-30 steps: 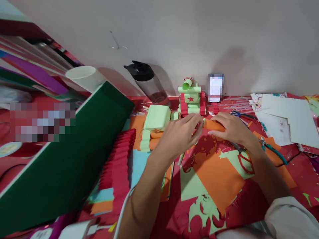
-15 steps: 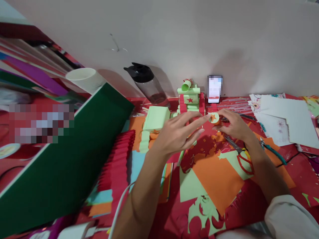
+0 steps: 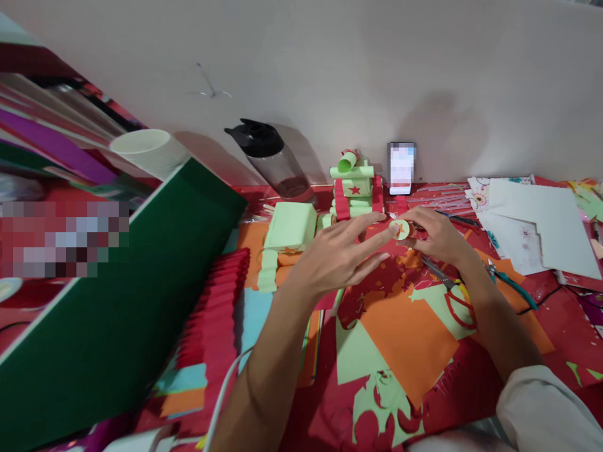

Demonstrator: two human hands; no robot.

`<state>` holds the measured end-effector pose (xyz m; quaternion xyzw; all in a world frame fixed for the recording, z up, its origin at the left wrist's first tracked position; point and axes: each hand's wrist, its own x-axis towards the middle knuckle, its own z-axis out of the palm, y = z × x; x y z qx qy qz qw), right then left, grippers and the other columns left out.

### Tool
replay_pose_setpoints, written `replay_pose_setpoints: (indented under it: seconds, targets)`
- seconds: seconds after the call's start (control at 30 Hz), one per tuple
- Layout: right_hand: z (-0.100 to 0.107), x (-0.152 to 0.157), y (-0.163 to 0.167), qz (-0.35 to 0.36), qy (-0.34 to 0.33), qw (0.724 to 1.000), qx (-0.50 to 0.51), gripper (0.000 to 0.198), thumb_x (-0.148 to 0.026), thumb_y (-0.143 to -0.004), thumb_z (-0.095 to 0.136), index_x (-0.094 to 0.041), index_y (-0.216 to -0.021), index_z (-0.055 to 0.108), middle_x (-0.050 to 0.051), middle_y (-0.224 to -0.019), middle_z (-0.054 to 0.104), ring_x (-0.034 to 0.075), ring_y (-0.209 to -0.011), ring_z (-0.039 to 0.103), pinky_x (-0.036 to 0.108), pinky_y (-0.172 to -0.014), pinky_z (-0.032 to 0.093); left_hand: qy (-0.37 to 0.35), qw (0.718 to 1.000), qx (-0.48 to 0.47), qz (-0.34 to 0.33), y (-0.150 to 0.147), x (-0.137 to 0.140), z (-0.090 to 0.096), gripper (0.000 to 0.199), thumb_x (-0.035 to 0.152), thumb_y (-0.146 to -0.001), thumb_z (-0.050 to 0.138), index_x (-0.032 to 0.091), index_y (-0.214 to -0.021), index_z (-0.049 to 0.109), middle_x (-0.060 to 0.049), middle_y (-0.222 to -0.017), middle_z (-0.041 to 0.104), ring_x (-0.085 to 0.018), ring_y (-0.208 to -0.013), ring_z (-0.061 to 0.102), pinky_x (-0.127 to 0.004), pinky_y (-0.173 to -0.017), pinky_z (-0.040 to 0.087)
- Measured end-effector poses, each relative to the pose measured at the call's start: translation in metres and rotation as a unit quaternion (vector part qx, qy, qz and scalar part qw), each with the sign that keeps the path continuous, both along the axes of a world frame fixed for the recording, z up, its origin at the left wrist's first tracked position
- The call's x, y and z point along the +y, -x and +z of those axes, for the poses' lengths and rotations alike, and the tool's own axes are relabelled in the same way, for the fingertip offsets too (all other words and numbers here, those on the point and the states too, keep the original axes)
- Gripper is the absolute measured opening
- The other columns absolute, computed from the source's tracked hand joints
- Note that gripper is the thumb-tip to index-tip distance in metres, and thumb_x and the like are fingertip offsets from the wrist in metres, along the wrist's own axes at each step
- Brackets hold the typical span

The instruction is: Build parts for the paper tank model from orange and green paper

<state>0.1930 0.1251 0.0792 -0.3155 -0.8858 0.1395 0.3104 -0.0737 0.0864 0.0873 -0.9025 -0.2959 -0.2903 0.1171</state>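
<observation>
In my right hand (image 3: 436, 235) is a small orange paper roll; its fingers are closed round it. The roll's near end carries a light-green paper disc (image 3: 399, 230) with an orange star on it. My left hand (image 3: 342, 254) has its fingers stretched out and apart, and the index fingertip touches the disc's face. Just behind the left hand stands a light-green and red paper model (image 3: 357, 188) with a red star and a tube on top. To the left of that hand a light-green paper box (image 3: 291, 226) sits on orange rolls.
Scissors (image 3: 455, 304) and teal-handled pliers (image 3: 513, 289) lie near my right forearm. Orange paper (image 3: 409, 342) and green cut scraps (image 3: 386, 408) cover the front. A phone (image 3: 401, 168) leans on the wall. A bottle (image 3: 276, 160) and a green board (image 3: 122, 282) stand left.
The view has shifted slightly, so most things appear a little further left. My left index fingertip has moved slightly further over the disc's star. My right hand keeps its hold on the roll.
</observation>
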Motion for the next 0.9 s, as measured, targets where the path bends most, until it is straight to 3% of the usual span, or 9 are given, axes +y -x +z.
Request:
replay_pose_setpoints:
  seconds: [0.3,0.53,0.77,0.9]
  targets:
    - [0.003,-0.001,-0.001,0.004,0.002,1.000,0.010,0.027,-0.036,-0.098,0.070,-0.024,-0.122,0.065,0.010,-0.114,0.073,0.028,-0.103,0.069,0.042,-0.089,0.055,0.013,1.000,-0.001,-0.009,0.000,0.001,-0.002,0.051,0.038,-0.106,0.052,0.034,-0.157,0.048,-0.012,-0.152,0.059,-0.025,-0.115,0.072,-0.039,-0.094,0.061]
    - [0.004,-0.002,0.002,0.007,-0.001,1.000,0.013,0.026,-0.040,-0.100,0.068,-0.023,-0.119,0.065,0.010,-0.112,0.074,0.028,-0.103,0.070,0.042,-0.089,0.056,0.027,1.000,-0.005,-0.010,-0.006,0.001,-0.003,0.059,0.039,-0.107,0.049,0.032,-0.165,0.036,-0.013,-0.160,0.053,-0.027,-0.122,0.070,-0.039,-0.097,0.060]
    - [0.002,-0.001,0.001,0.002,0.001,1.000,0.011,0.032,-0.045,-0.099,0.069,-0.022,-0.122,0.064,0.011,-0.113,0.074,0.028,-0.103,0.070,0.044,-0.091,0.055,0.052,0.998,-0.022,0.011,-0.013,0.002,-0.009,0.064,0.042,-0.108,0.046,0.026,-0.168,0.027,-0.018,-0.161,0.050,-0.024,-0.111,0.073,-0.038,-0.095,0.060]
    - [0.002,-0.002,-0.001,-0.015,0.029,0.999,0.007,0.030,-0.039,-0.097,0.070,-0.023,-0.122,0.065,0.010,-0.117,0.074,0.028,-0.107,0.070,0.044,-0.093,0.054,0.061,0.998,-0.025,0.001,-0.013,0.002,-0.008,0.062,0.043,-0.108,0.048,0.029,-0.166,0.031,-0.017,-0.163,0.048,-0.025,-0.114,0.072,-0.039,-0.097,0.059]
